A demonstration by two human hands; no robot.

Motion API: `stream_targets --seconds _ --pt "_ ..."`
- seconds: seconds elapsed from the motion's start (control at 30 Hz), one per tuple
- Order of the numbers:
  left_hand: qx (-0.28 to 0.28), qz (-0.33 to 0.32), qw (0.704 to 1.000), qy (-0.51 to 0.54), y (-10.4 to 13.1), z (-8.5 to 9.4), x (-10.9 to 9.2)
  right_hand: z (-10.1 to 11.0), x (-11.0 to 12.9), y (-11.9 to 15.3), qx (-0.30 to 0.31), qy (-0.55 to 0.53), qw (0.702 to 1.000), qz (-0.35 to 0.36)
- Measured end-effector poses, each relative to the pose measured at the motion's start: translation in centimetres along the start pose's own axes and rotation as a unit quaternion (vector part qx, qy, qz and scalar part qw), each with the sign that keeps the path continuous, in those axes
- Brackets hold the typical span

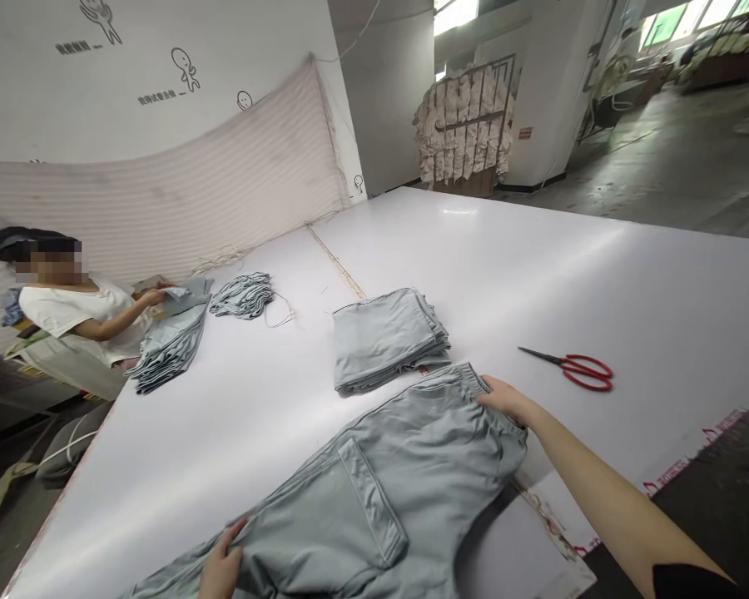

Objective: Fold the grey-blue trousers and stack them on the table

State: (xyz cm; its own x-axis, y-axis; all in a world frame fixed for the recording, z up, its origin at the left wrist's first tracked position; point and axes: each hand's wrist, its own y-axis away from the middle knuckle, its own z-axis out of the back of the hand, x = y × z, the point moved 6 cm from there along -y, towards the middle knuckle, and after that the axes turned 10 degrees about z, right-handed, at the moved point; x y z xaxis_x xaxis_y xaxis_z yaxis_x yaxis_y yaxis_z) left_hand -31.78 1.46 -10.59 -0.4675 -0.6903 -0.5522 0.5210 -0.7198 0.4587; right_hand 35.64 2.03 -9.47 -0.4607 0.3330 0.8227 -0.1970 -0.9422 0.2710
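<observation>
I'm spreading the grey trousers (380,474) flat: left hand (221,570) pinches the leg, right hand (503,398) grips the waistband, near the folded stack (387,337); folding looks next.

- Grey trousers (374,491): legs cut off by bottom edge; length not visible.
- Left hand (221,570): wrist and arm out of frame below; fingertips tucked under a cloth fold.
- Right hand (504,398): fingertips hidden at the waistband; grip probably a pinch, unclear.
- Co-worker (75,312): face blurred, lower body behind the worktop (599,274) edge.
- Wall lettering (78,47): too small to read.
</observation>
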Motion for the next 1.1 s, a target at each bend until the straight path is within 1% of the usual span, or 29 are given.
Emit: stream_targets --seconds 0.07,0.13,0.2,0.27,0.33,0.37,0.4,0.43,0.5,0.57,0.6,0.63,0.67,0.7,0.73,0.77,0.83,0.93,1.0,1.03,1.07,1.1 --pt "-0.023 0.005 1.000 0.001 0.1 -0.1 0.1 -0.3 -1.1 -0.2 -0.026 0.021 0.999 0.020" --pt "-0.035 0.021 0.999 0.011 0.5 0.6 -0.1 -0.5 -1.8 -0.3 -0.048 0.052 0.996 0.051" --pt "-0.040 0.027 0.999 0.004 1.2 1.5 -0.8 -0.8 -2.2 -0.4 -0.053 0.087 0.992 0.075" --pt "-0.049 0.016 0.998 -0.033 2.1 2.1 -1.9 -1.0 -2.3 -0.7 -0.047 0.128 0.986 0.091" --pt "-0.079 -0.007 0.994 -0.074 3.5 1.8 -3.3 -1.3 -2.4 -1.0 -0.039 0.168 0.980 0.101" --pt "-0.092 -0.027 0.992 -0.087 4.6 1.0 -4.1 -1.5 -2.5 -1.2 -0.037 0.185 0.977 0.102" --pt "-0.096 -0.048 0.990 -0.092 5.8 -0.2 -5.0 -1.6 -2.5 -1.3 -0.035 0.200 0.974 0.102" --pt "-0.085 -0.085 0.988 -0.094 7.2 -2.0 -6.0 -1.7 -2.6 -1.4 -0.033 0.211 0.972 0.101" --pt "-0.016 -0.132 0.987 -0.093 10.3 -7.1 -7.5 -1.8 -2.7 -1.5 -0.030 0.227 0.969 0.096" --pt "0.053 -0.157 0.981 -0.099 13.5 -12.6 -8.5 -2.0 -3.1 -1.5 -0.029 0.236 0.967 0.090" --pt "0.082 -0.166 0.976 -0.111 14.9 -15.2 -8.8 -2.1 -3.3 -1.5 -0.030 0.241 0.966 0.090" --pt "0.102 -0.172 0.968 -0.149 16.1 -17.4 -9.0 -2.2 -3.5 -1.5 -0.033 0.247 0.964 0.089" --pt "0.100 -0.176 0.965 -0.169 16.9 -18.9 -9.2 -2.3 -3.8 -1.5 -0.037 0.253 0.962 0.090" --pt "0.099 -0.172 0.964 -0.178 17.5 -20.0 -9.2 -2.4 -4.2 -1.5 -0.041 0.260 0.960 0.091" --pt "0.097 -0.164 0.966 -0.174 17.8 -20.6 -9.2 -2.6 -4.5 -1.5 -0.045 0.266 0.958 0.092" --pt "0.096 -0.152 0.971 -0.157 17.8 -20.8 -9.1 -2.8 -4.9 -1.6 -0.048 0.272 0.957 0.092" --pt "0.108 -0.123 0.981 -0.109 17.4 -20.6 -8.7 -3.2 -5.5 -1.8 -0.051 0.282 0.954 0.092" --pt "0.121 -0.070 0.990 -0.030 16.1 -19.0 -8.0 -3.5 -6.3 -2.3 -0.061 0.290 0.950 0.098" --pt "0.147 -0.027 0.988 0.048 15.3 -17.3 -7.4 -3.3 -6.8 -2.7 -0.067 0.290 0.949 0.105" --pt "0.166 -0.008 0.982 0.094 14.9 -16.2 -7.0 -3.2 -7.0 -2.9 -0.061 0.288 0.949 0.112" --pt "0.185 0.009 0.972 0.144 14.6 -14.7 -6.6 -3.0 -7.1 -3.1 -0.052 0.285 0.950 0.118" --pt "0.200 0.023 0.960 0.195 14.3 -12.8 -6.1 -2.8 -7.2 -3.1 -0.044 0.286 0.950 0.115"
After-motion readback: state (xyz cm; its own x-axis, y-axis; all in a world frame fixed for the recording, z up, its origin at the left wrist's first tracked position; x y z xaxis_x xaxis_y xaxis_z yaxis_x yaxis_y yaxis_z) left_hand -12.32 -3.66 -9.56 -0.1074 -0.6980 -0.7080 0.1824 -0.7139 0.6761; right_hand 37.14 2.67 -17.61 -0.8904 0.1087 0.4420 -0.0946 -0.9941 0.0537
